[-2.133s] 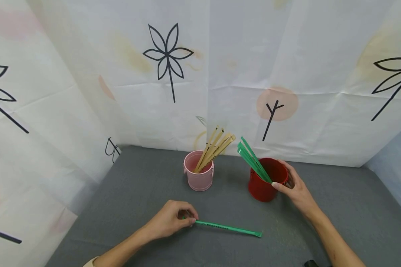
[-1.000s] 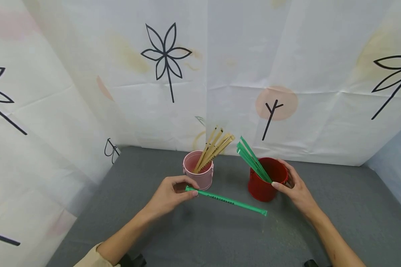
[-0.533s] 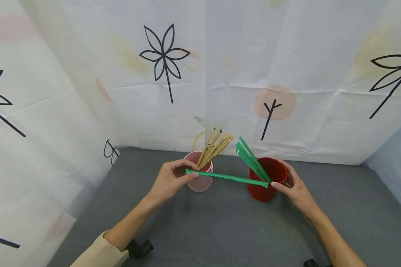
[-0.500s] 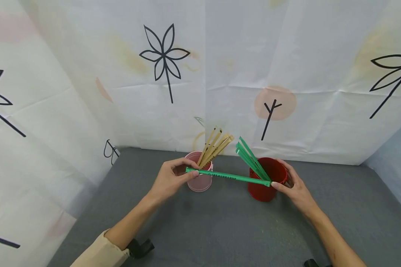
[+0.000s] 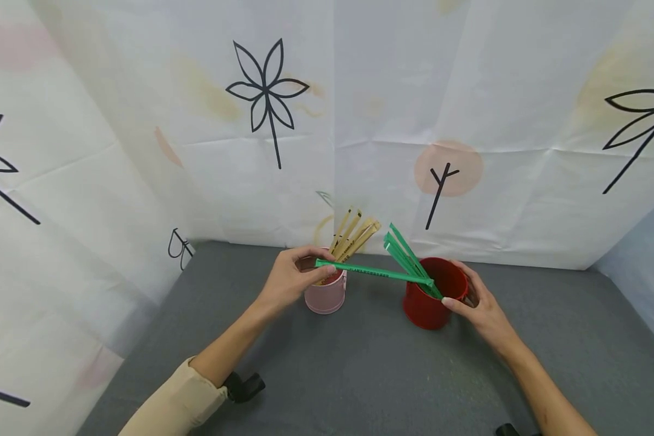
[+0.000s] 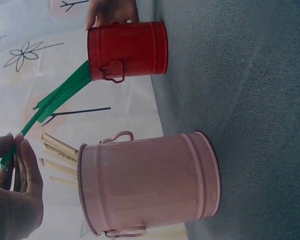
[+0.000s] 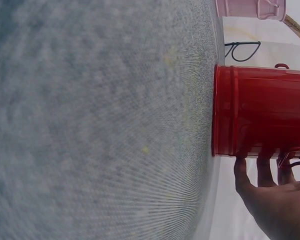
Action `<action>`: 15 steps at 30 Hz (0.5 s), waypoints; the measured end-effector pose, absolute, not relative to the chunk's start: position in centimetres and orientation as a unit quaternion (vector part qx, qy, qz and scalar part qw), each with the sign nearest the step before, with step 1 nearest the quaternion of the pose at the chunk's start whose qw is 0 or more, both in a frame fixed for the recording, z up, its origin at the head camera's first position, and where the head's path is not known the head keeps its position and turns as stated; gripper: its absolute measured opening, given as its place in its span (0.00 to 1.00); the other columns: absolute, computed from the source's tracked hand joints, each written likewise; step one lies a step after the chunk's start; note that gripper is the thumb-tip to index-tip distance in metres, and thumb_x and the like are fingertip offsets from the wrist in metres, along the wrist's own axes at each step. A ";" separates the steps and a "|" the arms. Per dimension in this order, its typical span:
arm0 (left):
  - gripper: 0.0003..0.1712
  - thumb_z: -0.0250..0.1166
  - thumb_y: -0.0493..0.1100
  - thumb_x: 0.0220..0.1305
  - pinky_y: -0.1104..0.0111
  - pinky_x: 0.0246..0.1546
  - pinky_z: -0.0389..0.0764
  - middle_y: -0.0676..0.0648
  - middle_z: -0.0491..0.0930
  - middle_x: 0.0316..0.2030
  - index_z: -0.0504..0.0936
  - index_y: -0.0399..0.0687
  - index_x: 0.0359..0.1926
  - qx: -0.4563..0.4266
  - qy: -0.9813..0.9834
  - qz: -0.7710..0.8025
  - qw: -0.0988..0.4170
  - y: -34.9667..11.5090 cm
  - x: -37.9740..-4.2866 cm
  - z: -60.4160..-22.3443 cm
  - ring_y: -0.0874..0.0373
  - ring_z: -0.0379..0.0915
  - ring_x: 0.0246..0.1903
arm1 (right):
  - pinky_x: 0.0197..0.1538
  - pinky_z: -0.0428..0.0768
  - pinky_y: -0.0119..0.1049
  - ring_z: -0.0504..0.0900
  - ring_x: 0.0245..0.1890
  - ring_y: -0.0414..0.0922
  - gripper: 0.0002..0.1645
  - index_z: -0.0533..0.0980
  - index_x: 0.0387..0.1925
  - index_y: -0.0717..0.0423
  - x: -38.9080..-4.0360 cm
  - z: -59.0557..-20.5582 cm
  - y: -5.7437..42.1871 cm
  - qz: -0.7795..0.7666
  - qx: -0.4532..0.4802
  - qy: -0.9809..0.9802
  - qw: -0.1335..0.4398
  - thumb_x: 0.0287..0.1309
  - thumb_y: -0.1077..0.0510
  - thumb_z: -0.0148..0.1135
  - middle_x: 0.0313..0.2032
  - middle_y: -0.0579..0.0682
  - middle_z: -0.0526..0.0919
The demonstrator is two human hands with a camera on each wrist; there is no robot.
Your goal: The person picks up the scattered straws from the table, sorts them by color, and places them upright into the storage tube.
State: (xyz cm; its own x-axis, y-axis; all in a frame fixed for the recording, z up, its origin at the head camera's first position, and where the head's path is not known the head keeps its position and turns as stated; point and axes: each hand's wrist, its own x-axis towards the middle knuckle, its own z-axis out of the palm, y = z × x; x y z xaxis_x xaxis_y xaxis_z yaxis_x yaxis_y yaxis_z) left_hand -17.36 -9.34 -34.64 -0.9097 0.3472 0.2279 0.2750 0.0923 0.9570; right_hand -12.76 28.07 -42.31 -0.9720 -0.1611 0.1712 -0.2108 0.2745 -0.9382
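My left hand [image 5: 291, 280] pinches one end of a green paper-wrapped straw [image 5: 373, 272], printed with dark lettering. The straw is raised, slanting slightly down to the right, and its far end overlaps the green straws [image 5: 405, 251] leaning in the red bucket [image 5: 426, 313]. My right hand [image 5: 484, 312] holds that bucket from the right, thumb at the rim and fingers along the side [image 7: 277, 175]. Behind and below my left hand stands the pink bucket [image 5: 325, 300], which holds several tan wrapped straws [image 5: 360, 236]. In the left wrist view the pinched straw [image 6: 30, 121] points toward the red bucket.
A dark grey cloth [image 5: 370, 375] covers the table under both buckets. Close behind them hangs a white patterned curtain [image 5: 381, 181], which also runs along the left side. A black wrist strap [image 5: 244, 387] sits on my left forearm by the beige sleeve.
My left hand has lifted the green straw off the table and carried it up, away and slightly right, bringing its far end over the red bucket. The right hand has stayed on the bucket.
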 end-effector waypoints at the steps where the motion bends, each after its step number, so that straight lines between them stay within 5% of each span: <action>1: 0.11 0.72 0.37 0.60 0.58 0.45 0.82 0.38 0.81 0.50 0.85 0.40 0.44 0.210 0.739 0.639 0.031 -9.2 -17.4 -34.6 0.48 0.82 0.48 | 0.53 0.72 0.21 0.65 0.62 0.39 0.44 0.49 0.78 0.47 -12.8 -42.3 28.1 0.591 0.115 -0.798 0.021 0.68 0.62 0.59 0.70 0.55 0.61; 11: 0.12 0.71 0.37 0.62 0.64 0.41 0.82 0.44 0.84 0.44 0.85 0.42 0.46 0.229 0.734 0.637 0.051 -7.9 -18.1 -34.7 0.51 0.83 0.44 | 0.53 0.71 0.22 0.64 0.62 0.36 0.44 0.50 0.78 0.46 -12.8 -42.3 28.0 0.587 0.112 -0.801 0.019 0.68 0.61 0.59 0.70 0.54 0.61; 15: 0.11 0.70 0.40 0.63 0.68 0.29 0.75 0.39 0.82 0.34 0.85 0.44 0.46 0.246 0.735 0.630 0.048 -7.1 -18.5 -34.8 0.52 0.76 0.28 | 0.53 0.72 0.22 0.65 0.61 0.37 0.44 0.50 0.78 0.46 -12.8 -42.3 28.0 0.588 0.114 -0.800 0.021 0.68 0.61 0.59 0.69 0.53 0.62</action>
